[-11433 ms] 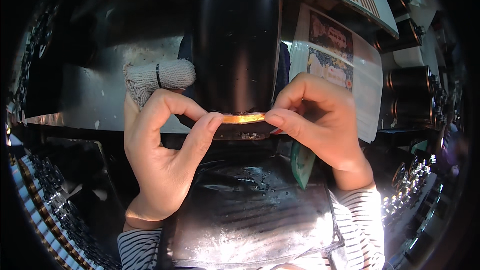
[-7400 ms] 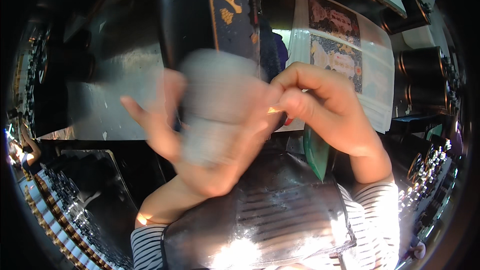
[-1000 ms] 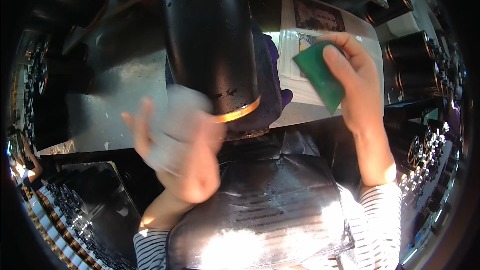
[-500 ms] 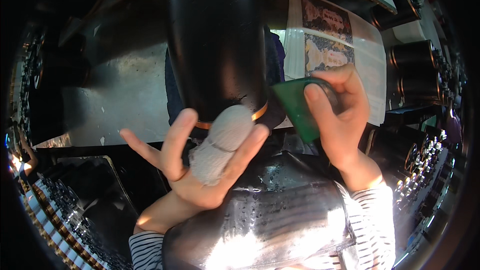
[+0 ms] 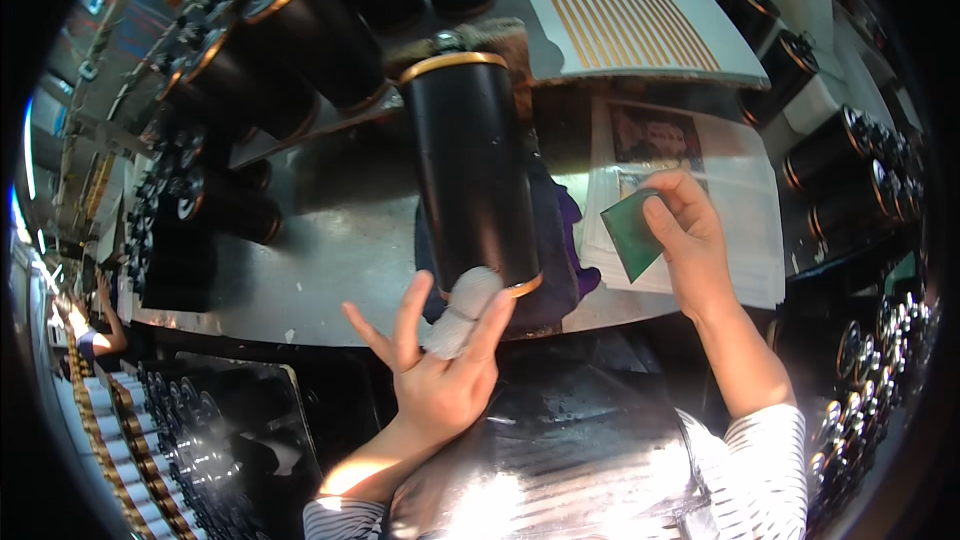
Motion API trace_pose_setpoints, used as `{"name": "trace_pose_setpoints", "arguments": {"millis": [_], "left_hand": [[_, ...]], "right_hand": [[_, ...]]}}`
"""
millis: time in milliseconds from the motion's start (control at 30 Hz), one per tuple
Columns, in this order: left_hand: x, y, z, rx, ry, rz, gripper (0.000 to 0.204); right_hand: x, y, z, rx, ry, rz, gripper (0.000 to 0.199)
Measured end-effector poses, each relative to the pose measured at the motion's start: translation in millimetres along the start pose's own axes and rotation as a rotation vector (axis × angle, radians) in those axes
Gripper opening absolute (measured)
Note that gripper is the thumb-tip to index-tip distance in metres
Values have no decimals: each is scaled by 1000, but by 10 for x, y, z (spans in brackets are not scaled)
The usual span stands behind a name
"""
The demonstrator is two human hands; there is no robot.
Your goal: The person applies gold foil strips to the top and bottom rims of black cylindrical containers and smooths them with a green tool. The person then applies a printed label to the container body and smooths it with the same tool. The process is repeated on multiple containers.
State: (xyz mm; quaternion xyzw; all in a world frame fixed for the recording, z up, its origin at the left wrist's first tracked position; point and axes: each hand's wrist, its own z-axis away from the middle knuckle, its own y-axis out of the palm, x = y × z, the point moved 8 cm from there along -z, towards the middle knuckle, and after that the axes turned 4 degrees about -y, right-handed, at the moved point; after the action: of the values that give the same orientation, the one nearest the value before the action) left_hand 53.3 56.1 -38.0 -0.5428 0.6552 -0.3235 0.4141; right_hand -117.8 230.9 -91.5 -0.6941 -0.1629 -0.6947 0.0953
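A black cylinder with gold bands at both ends (image 5: 472,170) lies in front of me on a dark cloth (image 5: 552,290). My left hand (image 5: 438,385) is at its near end, fingers spread; one finger wears a grey fabric wrap (image 5: 466,308) that overlaps the near gold band. Whether that finger presses on the cylinder, I cannot tell. To the right of the cylinder, my right hand (image 5: 692,240) pinches a thin, flat green scraper (image 5: 630,236) between thumb and fingers. The scraper is held in the air over a stack of white sheets (image 5: 740,230).
A light board with gold strips (image 5: 630,15) lies at the back right. More black cylinders (image 5: 315,35) stand at the back left and others (image 5: 840,160) line the right side. The metal tabletop (image 5: 320,270) ends near my apron. Another person's hand (image 5: 104,290) shows far left.
The view has shifted, so the whole cylinder with its far gold band now shows. My right hand with the scraper is now farther from the cylinder. The left hand stays at its near end.
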Motion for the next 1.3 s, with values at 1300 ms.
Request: {"name": "trace_pose_setpoints", "arguments": {"millis": [1300], "left_hand": [[2116, -1135, -225, -491, -375, -111, 18]], "right_hand": [[955, -216, 139, -40, -507, 881, 31]]}}
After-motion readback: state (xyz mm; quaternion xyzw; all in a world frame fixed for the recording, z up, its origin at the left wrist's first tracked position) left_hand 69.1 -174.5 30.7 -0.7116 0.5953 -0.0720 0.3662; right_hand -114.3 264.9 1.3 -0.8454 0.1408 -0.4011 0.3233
